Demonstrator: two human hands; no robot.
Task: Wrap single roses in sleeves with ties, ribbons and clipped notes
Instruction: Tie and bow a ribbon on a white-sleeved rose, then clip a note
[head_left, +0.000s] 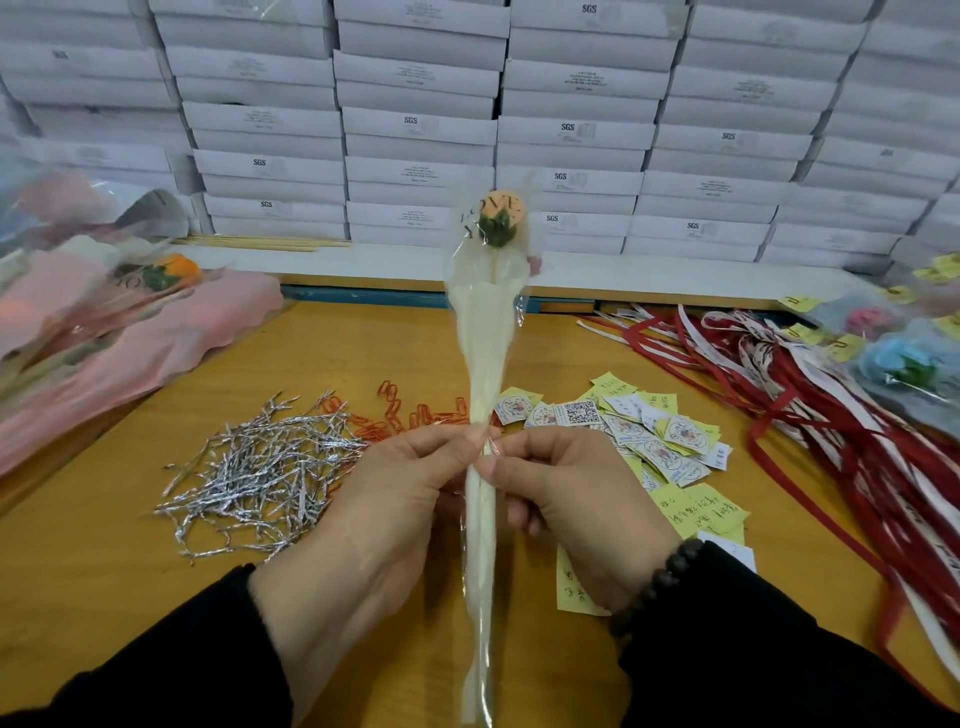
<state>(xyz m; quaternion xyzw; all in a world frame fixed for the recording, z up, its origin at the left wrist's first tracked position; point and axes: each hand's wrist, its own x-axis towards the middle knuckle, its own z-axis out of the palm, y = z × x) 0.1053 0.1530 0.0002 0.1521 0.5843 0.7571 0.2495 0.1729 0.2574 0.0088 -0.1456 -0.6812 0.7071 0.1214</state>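
I hold an orange rose (500, 208) with green sepals, upright inside a clear and cream sleeve (485, 332) printed "LOVE". My left hand (395, 499) grips the narrow neck of the sleeve from the left. My right hand (566, 499) pinches the same spot from the right, fingers curled round the stem. A pile of silver twist ties (260, 473) lies left of my hands. Orange paper clips (410, 415) sit behind them. Yellow and white notes (654, 441) lie to the right. Red and white ribbons (810, 395) spread at the far right.
Pink wrapping sheets and a wrapped orange rose (171, 275) lie at the left. Finished blue and pink roses (904, 364) with yellow notes rest at the far right. Stacked white boxes (421, 130) form a wall behind the wooden table (104, 571). Wooden sticks (260, 241) lie by the boxes.
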